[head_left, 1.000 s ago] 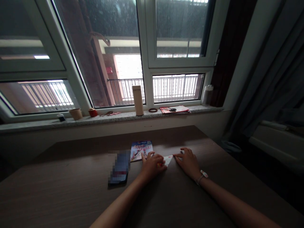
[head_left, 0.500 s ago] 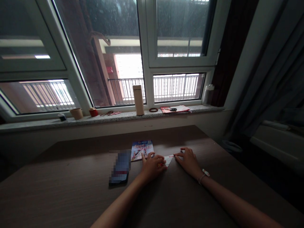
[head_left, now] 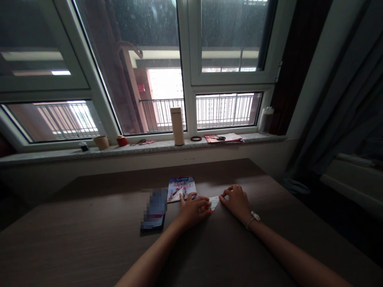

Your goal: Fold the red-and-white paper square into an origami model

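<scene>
A small folded paper, white with red and coloured print, lies on the table between my two hands. My left hand rests over its left part, fingers spread and pressing it down, the thumb apart and near a printed booklet. My palm and fingers hide part of the paper. At the paper's upper right corner, my right hand has thumb and index finger closed together in a pinch. A bracelet with a pale ornament circles my right wrist.
A dark phone, partly pixelated, lies left of my left hand on the brown table. On the windowsill stand a beige flask, a paper cup and a red spool. Scissors lie on red papers.
My right thumb and index finger have drawn together at the paper's corner. My left hand stays on the paper. The whole view has shifted slightly.
</scene>
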Demonstrator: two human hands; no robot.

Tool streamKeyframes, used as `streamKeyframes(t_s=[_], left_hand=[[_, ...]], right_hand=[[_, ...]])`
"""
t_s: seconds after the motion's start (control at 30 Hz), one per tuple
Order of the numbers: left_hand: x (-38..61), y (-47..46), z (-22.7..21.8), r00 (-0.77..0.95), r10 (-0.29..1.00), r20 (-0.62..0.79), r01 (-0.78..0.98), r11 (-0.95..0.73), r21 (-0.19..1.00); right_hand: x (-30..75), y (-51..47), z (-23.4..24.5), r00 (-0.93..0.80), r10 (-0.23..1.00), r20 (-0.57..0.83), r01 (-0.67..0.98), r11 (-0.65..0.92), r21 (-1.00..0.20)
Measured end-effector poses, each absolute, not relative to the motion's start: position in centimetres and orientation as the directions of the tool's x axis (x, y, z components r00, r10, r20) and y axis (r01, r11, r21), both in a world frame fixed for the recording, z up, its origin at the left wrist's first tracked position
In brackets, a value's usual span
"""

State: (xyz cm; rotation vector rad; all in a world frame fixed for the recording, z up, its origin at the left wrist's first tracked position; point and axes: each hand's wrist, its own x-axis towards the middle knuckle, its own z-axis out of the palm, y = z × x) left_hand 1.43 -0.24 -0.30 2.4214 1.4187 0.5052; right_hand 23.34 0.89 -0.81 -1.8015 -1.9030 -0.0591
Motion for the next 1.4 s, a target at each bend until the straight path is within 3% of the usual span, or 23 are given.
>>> streamKeyframes(t_s=[0.63, 1.13, 1.4], left_hand=[[1.5, 0.0, -0.6, 0.441, 0.884, 0.155, 0.779, -0.463, 0.423], [1.5, 0.2, -1.0, 0.452, 0.878, 0.16, 0.789, -0.477, 0.387], [1.5, 0.0, -0.6, 0.455, 0.876, 0.159, 0.78, -0.478, 0.403]], right_hand=[[23.1, -0.2, -0.7, -0.006, 0.959, 0.282, 0.917, 0.118, -0.382], [22.6, -1.0, -2.2, -0.075, 0.952, 0.296, 0.929, 0.175, -0.326], [23.2, -0.3, -2.4, -0.081, 0.947, 0.312, 0.908, 0.199, -0.37]])
